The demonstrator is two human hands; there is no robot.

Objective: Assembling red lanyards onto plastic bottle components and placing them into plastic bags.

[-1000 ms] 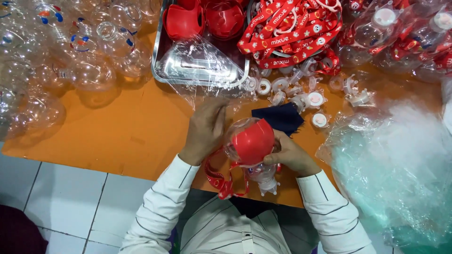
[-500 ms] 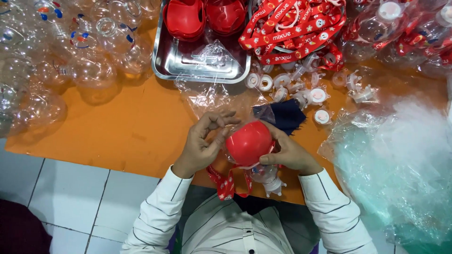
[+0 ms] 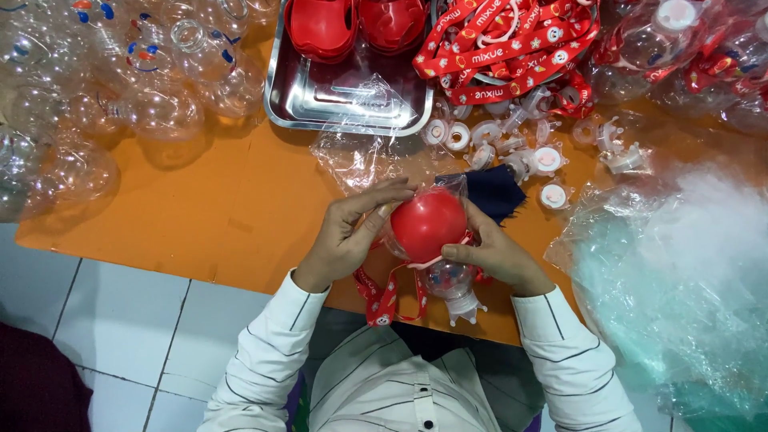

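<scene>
From the head view, my left hand (image 3: 346,238) and my right hand (image 3: 498,254) are both closed around a round red cap (image 3: 428,224) sitting on a clear plastic bottle (image 3: 450,282), held just above the near edge of the orange table (image 3: 208,216). My left fingers (image 3: 382,196) curl over the cap's top and side, my right thumb presses its lower edge — both grips clamped on it. A red strap (image 3: 382,292) hangs from the bottle toward my lap. Just behind my hands lies a dark blue cloth (image 3: 496,192). Farther back sits a steel tray (image 3: 352,100) holding more red caps (image 3: 324,28), with a heap of red lanyards (image 3: 512,48) beside it — clear bottles (image 3: 120,88) pile at the left.
</scene>
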